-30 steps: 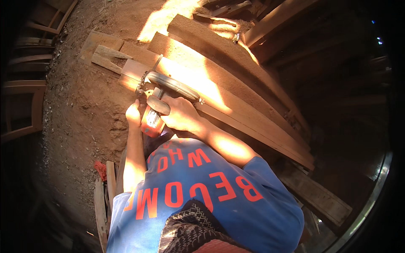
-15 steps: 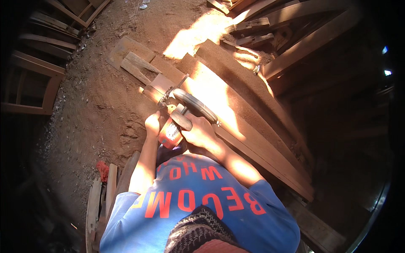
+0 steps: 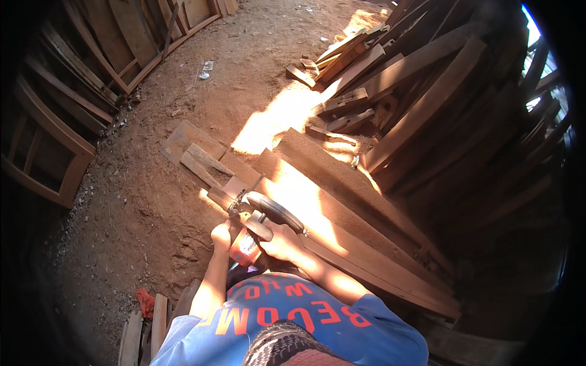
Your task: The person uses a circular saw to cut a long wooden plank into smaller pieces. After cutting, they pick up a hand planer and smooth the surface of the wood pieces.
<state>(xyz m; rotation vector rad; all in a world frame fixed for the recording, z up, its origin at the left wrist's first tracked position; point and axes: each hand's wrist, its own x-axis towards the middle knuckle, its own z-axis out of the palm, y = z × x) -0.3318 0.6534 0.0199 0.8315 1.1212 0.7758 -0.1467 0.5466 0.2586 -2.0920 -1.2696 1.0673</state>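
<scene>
Several planks [image 3: 372, 244], dirt floor [image 3: 162, 226], leaning timber [image 3: 427, 116]

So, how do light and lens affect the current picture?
In the head view, sunlight washes out parts of the dirt ground and planks beyond the red power tool; right side, deep shadow; left, the wooden frame's edges bow.

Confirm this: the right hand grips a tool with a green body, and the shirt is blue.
Wrong on one colour: the head view shows the tool has a red body, not green. The right hand does grip it, and the shirt is blue.
</scene>
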